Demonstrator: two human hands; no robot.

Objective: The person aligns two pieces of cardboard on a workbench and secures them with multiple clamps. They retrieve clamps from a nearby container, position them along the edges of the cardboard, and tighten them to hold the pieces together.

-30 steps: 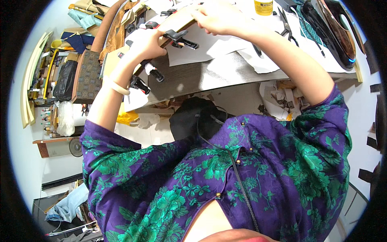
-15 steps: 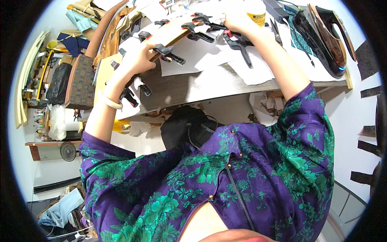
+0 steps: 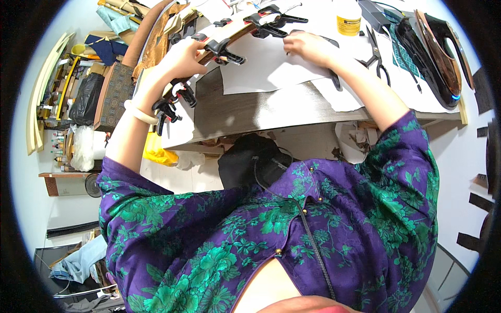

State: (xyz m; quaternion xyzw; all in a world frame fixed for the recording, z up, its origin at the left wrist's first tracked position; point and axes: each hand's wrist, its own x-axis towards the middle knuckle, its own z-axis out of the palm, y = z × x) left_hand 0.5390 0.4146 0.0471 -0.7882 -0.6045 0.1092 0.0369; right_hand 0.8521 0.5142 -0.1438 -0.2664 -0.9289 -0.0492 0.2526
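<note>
My left hand [image 3: 181, 60] is closed around a long pale wooden board [image 3: 238, 34], thumb on the near side. The board slants up and away to the right. Several black spring clamps with red parts grip its edges: one clamp [image 3: 223, 51] just right of my left hand, a cluster of clamps [image 3: 271, 22] at the far end, and another clamp [image 3: 167, 111] below my wrist. My right hand [image 3: 312, 48] is closed over a loose black spring clamp [image 3: 335, 81] above the white paper; its handles stick out behind the hand, and its jaws are hidden.
White paper sheets [image 3: 255, 68] cover part of the dark grey table [image 3: 250, 112]. Toward the right are black scissors [image 3: 376, 55], a yellow-labelled tub [image 3: 348, 23], a green cutting mat [image 3: 401, 52] and an iron [image 3: 428, 62]. A patterned box [image 3: 116, 91] and rolled materials stand left.
My right hand has drawn back toward me from the board's far end, and the loose clamp has turned with it. My left hand stays on the board. The whole view has shifted slightly.
</note>
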